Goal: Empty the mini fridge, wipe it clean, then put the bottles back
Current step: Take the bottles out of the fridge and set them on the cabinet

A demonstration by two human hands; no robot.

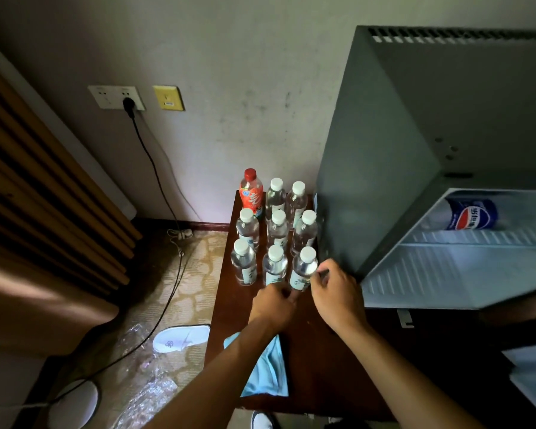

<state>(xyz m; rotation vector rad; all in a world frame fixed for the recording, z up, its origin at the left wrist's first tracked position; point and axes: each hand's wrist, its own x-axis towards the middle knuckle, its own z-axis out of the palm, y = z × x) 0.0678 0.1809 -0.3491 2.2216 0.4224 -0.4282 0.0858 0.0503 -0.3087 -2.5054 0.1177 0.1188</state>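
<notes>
Head view: nine bottles stand upright in three rows on the dark table [319,351], left of the open mini fridge [446,261]. The nearest right bottle [304,269] stands just beyond both hands, its long axis vertical. The right hand [338,292] touches its side with curled fingers; whether it grips is unclear. The left hand [274,303] curls at its base. A Pepsi can [472,214] lies far right inside the mini fridge, so the right hand is nearer it.

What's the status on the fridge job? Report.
Both hands, left hand and right hand, on front-right water bottle. Nine bottles out on table. Pepsi can in fridge.
</notes>
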